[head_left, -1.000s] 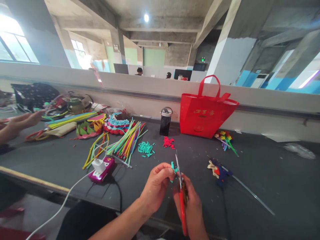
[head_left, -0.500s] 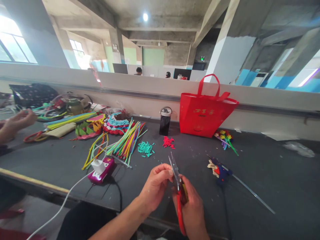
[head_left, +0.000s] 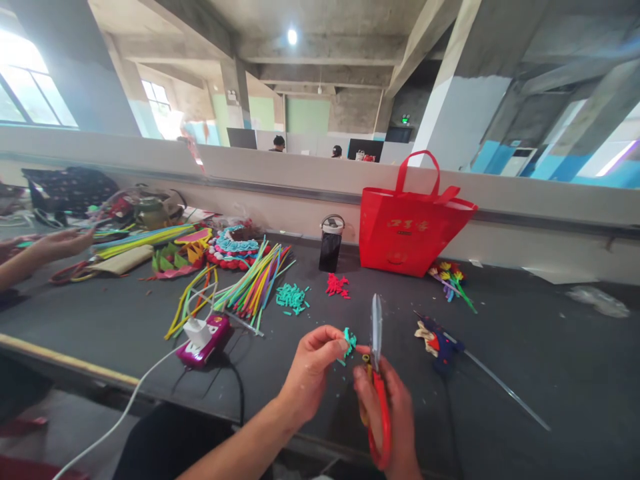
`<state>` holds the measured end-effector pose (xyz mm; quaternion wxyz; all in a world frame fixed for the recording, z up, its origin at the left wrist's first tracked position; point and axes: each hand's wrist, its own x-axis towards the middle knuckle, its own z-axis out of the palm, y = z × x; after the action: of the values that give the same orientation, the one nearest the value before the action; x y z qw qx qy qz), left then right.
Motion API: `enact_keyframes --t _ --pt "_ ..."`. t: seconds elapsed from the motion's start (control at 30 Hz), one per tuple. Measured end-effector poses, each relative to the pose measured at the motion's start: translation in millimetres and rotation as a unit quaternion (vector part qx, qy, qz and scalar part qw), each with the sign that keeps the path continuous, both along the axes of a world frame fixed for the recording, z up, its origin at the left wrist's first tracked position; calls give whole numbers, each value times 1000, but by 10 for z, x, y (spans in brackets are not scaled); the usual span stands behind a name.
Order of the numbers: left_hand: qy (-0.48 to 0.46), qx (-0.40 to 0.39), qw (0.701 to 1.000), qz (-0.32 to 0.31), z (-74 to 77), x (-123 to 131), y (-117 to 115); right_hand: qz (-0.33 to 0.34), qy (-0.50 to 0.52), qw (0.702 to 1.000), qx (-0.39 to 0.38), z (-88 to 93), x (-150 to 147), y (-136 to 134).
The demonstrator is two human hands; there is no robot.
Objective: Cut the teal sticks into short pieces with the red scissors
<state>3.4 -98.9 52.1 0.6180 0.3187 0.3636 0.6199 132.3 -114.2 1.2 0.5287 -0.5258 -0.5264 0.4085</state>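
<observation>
My left hand (head_left: 315,363) is closed in a pinch on a small bundle of teal pieces (head_left: 349,341). These look like short cut lengths of fuzzy craft stem. My right hand (head_left: 397,413) grips red-handled scissors (head_left: 382,427), whose blades point up and away, just right of the teal bundle and apart from it. The blades look nearly closed. Beyond my hands lie a pile of teal pieces (head_left: 293,297) and a smaller pile of red pieces (head_left: 338,285).
A purple power strip (head_left: 213,343) with a white cable sits left, beside colourful craft stems (head_left: 250,287). A dark bottle (head_left: 330,248) and a red bag (head_left: 413,233) stand behind. At right lies a glue gun (head_left: 443,343) with a long stick. Another person's hand (head_left: 65,243) is far left.
The scissors have moved right, away from my left hand, and turned more upright. The teal bundle now shows at my left fingertips. The other person's hand at far left has shifted right.
</observation>
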Motion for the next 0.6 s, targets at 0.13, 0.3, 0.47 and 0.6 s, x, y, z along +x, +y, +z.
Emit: enact_keyframes --t 0.13,0.3,0.47,0.6 --pt "62 41 997 27 -76 12 -18 25 95 995 -28 156 -7 -6" --pt "190 112 974 60 -139 22 -61 51 219 973 -62 107 -30 86" --pt "297 175 936 75 -127 10 -76 102 377 910 -139 15 -56 125" --pt "323 183 926 67 -130 11 -66 90 389 907 -135 -22 -37 140"
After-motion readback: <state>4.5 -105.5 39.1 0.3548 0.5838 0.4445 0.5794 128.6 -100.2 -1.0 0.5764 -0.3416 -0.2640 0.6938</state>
